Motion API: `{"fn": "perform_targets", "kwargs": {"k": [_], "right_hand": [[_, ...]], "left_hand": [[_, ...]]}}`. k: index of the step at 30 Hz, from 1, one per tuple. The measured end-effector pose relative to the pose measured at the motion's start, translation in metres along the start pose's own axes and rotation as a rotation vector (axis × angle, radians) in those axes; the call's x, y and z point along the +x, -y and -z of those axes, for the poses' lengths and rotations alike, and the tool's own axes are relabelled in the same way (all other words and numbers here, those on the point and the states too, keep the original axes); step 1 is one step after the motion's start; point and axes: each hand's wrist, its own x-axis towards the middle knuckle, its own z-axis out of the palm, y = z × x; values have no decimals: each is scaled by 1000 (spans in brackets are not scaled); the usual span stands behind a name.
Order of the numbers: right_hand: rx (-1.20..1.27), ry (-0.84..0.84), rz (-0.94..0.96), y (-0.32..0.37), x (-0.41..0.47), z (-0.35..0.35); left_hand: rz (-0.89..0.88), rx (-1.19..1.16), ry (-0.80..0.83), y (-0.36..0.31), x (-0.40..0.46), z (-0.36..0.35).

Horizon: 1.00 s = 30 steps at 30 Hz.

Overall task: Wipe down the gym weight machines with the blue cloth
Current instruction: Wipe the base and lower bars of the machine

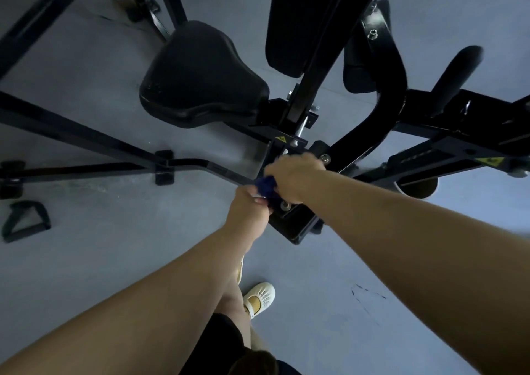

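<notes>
A black weight machine stands below me, with its padded seat [200, 73] at the centre and a back pad [304, 21] above right. The blue cloth [266, 186] is bunched low on the machine's frame [295, 225], beside a bolted base plate. My right hand [292, 176] grips the cloth from above. My left hand [249, 211] holds the cloth's lower edge, its thumb pinched against it. Most of the cloth is hidden between the two hands.
Black frame bars [86, 139] run left across the grey floor. A black cable handle [25, 221] lies on the floor at left. A foam-covered grip [456, 76] sticks up at right. My foot in a white shoe [259, 298] stands near the base.
</notes>
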Motion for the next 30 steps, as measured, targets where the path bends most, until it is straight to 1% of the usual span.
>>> {"fn": "perform_targets", "kwargs": {"k": [1, 3, 4, 5, 7, 8, 10, 12, 14, 17, 19, 20, 21, 23, 24, 25, 26, 27, 28, 29, 30], "right_hand": [[-51, -26, -67, -13, 0, 7], [-123, -126, -184, -31, -8, 16], [-97, -187, -182, -31, -15, 13], [-41, -227, -130, -26, -23, 3], [104, -275, 67, -8, -41, -29], [167, -304, 116, -7, -48, -41], [215, -374, 90, -24, -54, -51], [227, -442, -34, -35, -58, -50], [278, -443, -127, -26, -64, -49], [321, -376, -19, -12, -68, -53], [292, -351, -10, -33, -69, -45], [287, -377, -62, -48, -67, -39], [296, -437, -149, -63, -65, -33], [422, -629, -337, -91, -58, -27], [501, -654, -355, -99, -54, -28], [533, -612, -305, -105, -50, -29], [504, -541, -230, -109, -47, -32], [429, -478, -174, -113, -47, -37], [349, -472, -161, -121, -47, -39], [318, -488, -213, -132, -45, -38], [355, -517, -322, -143, -43, -35]], "left_hand": [[3, 16, 9, -1, -1, 0], [-40, 157, 10, -6, -3, 1], [-81, 214, 12, -9, -2, -2], [-108, 257, 16, -12, -2, -4], [-123, 346, -16, -19, -1, -6], [-117, 370, -25, -20, 0, -5], [-100, 341, 28, -19, 2, -2], [-108, 364, 84, -22, 0, 0], [-143, 431, 92, -29, 0, -3], [-178, 547, 89, -39, 3, -7], [-201, 596, 103, -41, 5, -6], [-217, 612, 119, -42, 6, -6], [-239, 614, 139, -44, 7, -7], [-312, 606, 178, -49, 8, -11], [-358, 625, 185, -51, 8, -14], [-398, 669, 183, -52, 7, -18], [-425, 734, 179, -52, 5, -22], [-441, 802, 178, -53, 4, -25], [-450, 862, 184, -55, 3, -27], [-459, 913, 193, -58, 4, -27], [-472, 958, 202, -61, 5, -27]]}}
